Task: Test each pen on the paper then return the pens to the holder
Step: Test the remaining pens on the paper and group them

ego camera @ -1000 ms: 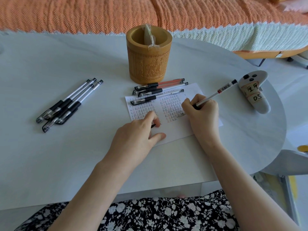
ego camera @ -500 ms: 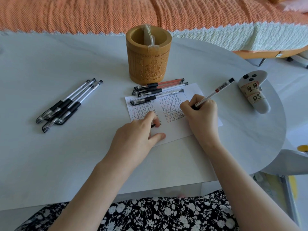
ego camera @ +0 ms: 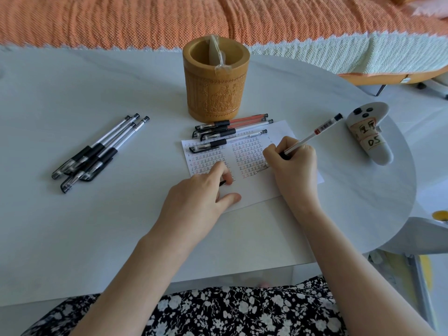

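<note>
Our right hand (ego camera: 294, 166) pinches the pen (ego camera: 315, 134), tip on the paper (ego camera: 254, 194) between our hands, so light, short strokes suit best while the left hand (ego camera: 198, 197) pins it flat, fingers curled on what looks like the cap (ego camera: 222, 183) — the holder (ego camera: 215, 78) stands just beyond both hands.

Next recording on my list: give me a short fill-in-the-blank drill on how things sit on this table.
1. The right hand grips a ____ in a writing hold.
2. The left hand, a small black piece under its curled fingers, rests on the ____.
3. The carved holder stands ____.

Missing words: pen; paper; upright.
</note>
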The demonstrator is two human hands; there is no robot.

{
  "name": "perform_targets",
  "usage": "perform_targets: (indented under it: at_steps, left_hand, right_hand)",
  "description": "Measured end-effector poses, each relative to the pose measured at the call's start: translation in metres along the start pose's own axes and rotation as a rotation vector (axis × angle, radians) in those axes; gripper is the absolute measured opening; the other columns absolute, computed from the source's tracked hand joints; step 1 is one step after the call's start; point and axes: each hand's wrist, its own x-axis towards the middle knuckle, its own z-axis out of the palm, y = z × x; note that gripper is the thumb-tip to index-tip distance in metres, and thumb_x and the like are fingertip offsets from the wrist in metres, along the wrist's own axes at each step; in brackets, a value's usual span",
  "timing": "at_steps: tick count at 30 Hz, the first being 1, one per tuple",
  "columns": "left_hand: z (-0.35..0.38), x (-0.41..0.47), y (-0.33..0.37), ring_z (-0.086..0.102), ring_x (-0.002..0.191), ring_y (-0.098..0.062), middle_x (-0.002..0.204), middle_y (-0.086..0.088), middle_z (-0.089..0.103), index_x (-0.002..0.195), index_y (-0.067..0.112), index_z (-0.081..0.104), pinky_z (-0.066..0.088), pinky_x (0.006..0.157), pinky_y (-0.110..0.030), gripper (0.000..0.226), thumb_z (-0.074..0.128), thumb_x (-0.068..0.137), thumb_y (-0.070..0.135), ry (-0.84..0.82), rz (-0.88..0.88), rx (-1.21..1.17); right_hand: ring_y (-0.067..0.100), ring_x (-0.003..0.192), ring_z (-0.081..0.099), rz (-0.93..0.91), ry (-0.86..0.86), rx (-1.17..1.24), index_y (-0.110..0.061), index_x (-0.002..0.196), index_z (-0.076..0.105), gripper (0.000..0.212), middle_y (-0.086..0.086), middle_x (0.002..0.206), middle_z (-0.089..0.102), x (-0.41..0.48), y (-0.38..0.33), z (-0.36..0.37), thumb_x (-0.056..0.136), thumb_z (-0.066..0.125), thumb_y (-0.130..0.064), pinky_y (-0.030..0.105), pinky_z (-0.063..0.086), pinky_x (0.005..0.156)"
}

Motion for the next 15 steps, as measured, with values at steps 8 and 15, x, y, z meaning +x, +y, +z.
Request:
perform_targets:
  at_steps: [8,15]
  left_hand:
    - [0.0007,0.0013,-0.0005,0.050,0.062,-0.010,0.059,0.012,0.047,0.100,0.030,0.044,0.033,0.052,-0.022,0.027,0.056,0.085,0.050,0.010,0.014,0.001]
    - [0.0020,0.0015,-0.0012,0.056,0.072,-0.013,0.061,0.014,0.046,0.100,0.030,0.045,0.034,0.060,-0.027,0.027,0.056,0.085,0.049,0.018,0.020,-0.006]
  right_hand:
    - [0.009,0.053,0.016,-0.006,-0.023,-0.006,0.004,0.058,0.030,0.034,0.001,0.055,0.019,-0.0009,-0.0010,0.0003,0.078,0.057,-0.002,0.020,0.012,0.046]
    - [0.009,0.053,0.015,0.002,-0.036,0.012,0.002,0.057,0.029,0.033,0.000,0.056,0.019,-0.0008,-0.0012,-0.0001,0.074,0.057,0.001,0.021,0.011,0.047]
